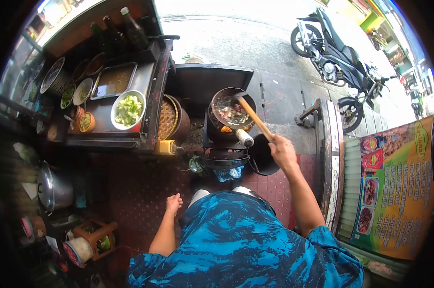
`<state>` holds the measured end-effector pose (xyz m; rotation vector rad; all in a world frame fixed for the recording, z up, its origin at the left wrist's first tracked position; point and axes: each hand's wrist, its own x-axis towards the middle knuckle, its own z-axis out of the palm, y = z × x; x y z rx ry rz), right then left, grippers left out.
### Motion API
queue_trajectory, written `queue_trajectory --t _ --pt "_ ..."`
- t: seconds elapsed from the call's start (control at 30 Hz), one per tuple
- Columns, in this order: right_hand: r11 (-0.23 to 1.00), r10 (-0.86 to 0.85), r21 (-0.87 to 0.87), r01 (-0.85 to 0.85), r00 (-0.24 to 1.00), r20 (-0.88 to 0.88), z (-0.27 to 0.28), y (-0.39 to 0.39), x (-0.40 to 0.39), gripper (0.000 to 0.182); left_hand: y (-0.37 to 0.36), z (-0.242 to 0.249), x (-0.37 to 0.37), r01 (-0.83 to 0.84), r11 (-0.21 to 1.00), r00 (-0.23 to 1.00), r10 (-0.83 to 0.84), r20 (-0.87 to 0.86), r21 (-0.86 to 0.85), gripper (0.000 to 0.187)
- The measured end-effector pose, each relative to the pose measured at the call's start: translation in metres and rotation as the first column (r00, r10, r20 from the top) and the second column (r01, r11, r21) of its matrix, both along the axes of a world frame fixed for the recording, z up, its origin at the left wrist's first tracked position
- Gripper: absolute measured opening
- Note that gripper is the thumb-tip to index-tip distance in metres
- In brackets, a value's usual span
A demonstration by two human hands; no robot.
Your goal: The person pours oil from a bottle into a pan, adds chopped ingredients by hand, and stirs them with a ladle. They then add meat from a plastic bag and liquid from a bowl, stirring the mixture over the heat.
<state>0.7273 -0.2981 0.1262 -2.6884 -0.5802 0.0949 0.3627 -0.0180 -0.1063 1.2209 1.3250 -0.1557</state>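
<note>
1. Right hand (282, 150) closed in a firm grip round the near end of the wooden spatula (254, 118); arm stretched forward.
2. Spatula's long axis slants from the hand up and left; blade end points down into the wok (232, 111), which sits on the burner stand (224, 144).
3. Food in the wok looks mixed and partly browned, so cooking seems well under way; nothing plated yet.
4. Left hand (173, 203) hangs low beside the body, fingers loosely curled, holding nothing.
5. Bowl of chopped greens (128, 110) sits on the table at left, apart from the wok.
</note>
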Motion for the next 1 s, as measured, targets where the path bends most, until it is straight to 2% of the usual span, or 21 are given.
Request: queue_trajectory --t 0.03,0.13,0.2,0.23,0.3,0.33,0.43,0.47,0.53,0.63,0.7,0.73,0.77,0.83,0.87,0.9,1.0 --pt "1.000 -0.019 0.003 0.019 0.994 -0.107 0.015 -0.002 -0.002 0.029 0.000 0.002 -0.002 -0.014 1.000 0.999 0.013 0.031 0.013 0.032" --pt "0.999 -0.008 -0.039 0.005 0.996 -0.087 0.023 -0.006 -0.011 0.031 -0.001 -0.007 -0.011 -0.024 1.000 0.999 0.024 0.021 -0.002 0.031" --pt "0.990 0.073 0.123 -0.064 0.995 -0.068 0.005 -0.005 -0.005 0.033 -0.006 -0.015 -0.022 -0.010 1.000 1.000 0.010 0.000 -0.014 0.030" --pt "0.991 0.065 0.123 -0.057 0.996 -0.067 0.005 -0.008 -0.004 0.033 -0.008 -0.018 -0.029 0.037 0.999 0.997 -0.039 -0.065 -0.032 0.030" --pt "0.978 -0.071 0.169 0.122 0.957 -0.281 0.019 -0.008 0.003 0.033 -0.008 -0.018 -0.029 0.069 0.996 0.990 -0.075 -0.120 -0.049 0.030" --pt "0.983 -0.061 0.156 0.096 0.975 -0.216 0.027 -0.014 -0.003 0.033 -0.010 -0.016 -0.035 0.052 0.997 0.989 -0.058 -0.137 -0.048 0.030" --pt "0.987 -0.046 0.140 0.075 0.980 -0.195 0.040 -0.032 -0.017 0.033 -0.013 -0.010 -0.043 0.037 0.998 0.985 -0.046 -0.167 -0.057 0.030" --pt "0.991 -0.051 0.105 0.078 0.969 -0.243 0.045 -0.028 -0.020 0.033 -0.014 -0.007 -0.041 0.066 0.997 0.978 -0.074 -0.193 -0.047 0.031" --pt "0.983 -0.020 0.169 0.064 0.967 -0.252 0.021 -0.020 -0.017 0.031 -0.012 -0.005 -0.038 0.110 0.993 0.969 -0.115 -0.220 -0.036 0.031" --pt "0.977 0.037 0.215 0.008 0.978 -0.206 0.015 0.000 -0.021 0.031 -0.008 -0.002 -0.030 0.105 0.992 0.970 -0.118 -0.211 -0.071 0.031" --pt "0.972 0.084 0.226 -0.058 0.991 -0.105 0.014 0.010 -0.017 0.030 -0.005 -0.003 -0.019 0.033 0.999 0.996 -0.035 -0.085 -0.026 0.030" --pt "0.985 0.112 0.140 -0.101 0.991 -0.077 0.012 0.013 -0.011 0.029 -0.004 -0.003 -0.014 0.042 0.999 0.995 -0.044 -0.087 -0.026 0.030" --pt "0.986 0.105 0.141 -0.093 0.991 -0.080 0.004 0.009 -0.005 0.029 -0.004 -0.002 -0.008 0.040 0.999 0.997 -0.042 -0.063 -0.020 0.029" --pt "0.994 0.081 0.062 -0.085 0.995 0.060 -0.012 0.001 0.009 0.029 0.002 0.003 0.002 0.033 0.999 0.999 -0.034 -0.038 -0.008 0.029" --pt "0.998 0.061 0.015 -0.063 0.995 0.079 -0.001 -0.003 0.007 0.030 0.004 0.005 0.006 0.014 1.000 1.000 -0.014 -0.013 0.005 0.029" --pt "0.997 0.008 -0.076 -0.007 1.000 0.002 0.013 -0.005 0.005 0.030 0.002 0.006 0.003 -0.009 1.000 1.000 0.009 0.006 0.016 0.030" --pt "0.998 0.030 -0.051 -0.031 0.999 -0.026 0.026 -0.015 -0.003 0.032 -0.001 0.004 -0.003 -0.014 1.000 1.000 0.014 0.017 0.020 0.030"
